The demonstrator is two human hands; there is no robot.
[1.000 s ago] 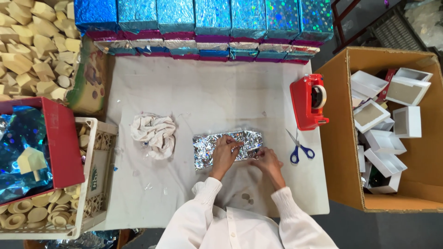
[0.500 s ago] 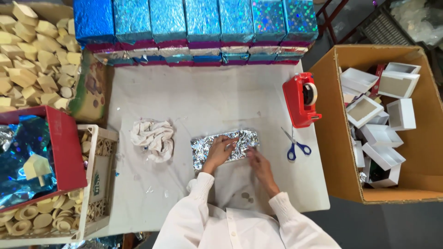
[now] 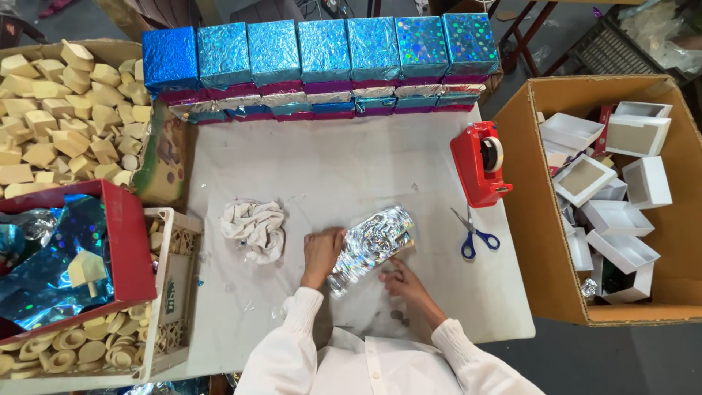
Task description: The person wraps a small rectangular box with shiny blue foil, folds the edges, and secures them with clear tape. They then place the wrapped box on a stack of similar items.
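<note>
A long box wrapped in shiny silver foil (image 3: 371, 245) lies tilted on the white cloth-covered table (image 3: 322, 168), one end raised toward the far right. My left hand (image 3: 322, 252) grips its near left end. My right hand (image 3: 398, 278) touches its lower right edge from below, fingers curled against the foil. Both sleeves are white.
A crumpled white rag (image 3: 256, 227) lies left of the box. Blue-handled scissors (image 3: 475, 234) and a red tape dispenser (image 3: 480, 162) sit at the right. Blue foil boxes (image 3: 322, 51) line the back. A cardboard carton of white boxes (image 3: 621, 190) stands right; crates of wooden pieces (image 3: 66, 110) left.
The silver box has turned from lying flat and level to tilted diagonally. My left hand slid to its left end; my right hand moved under its lower edge.
</note>
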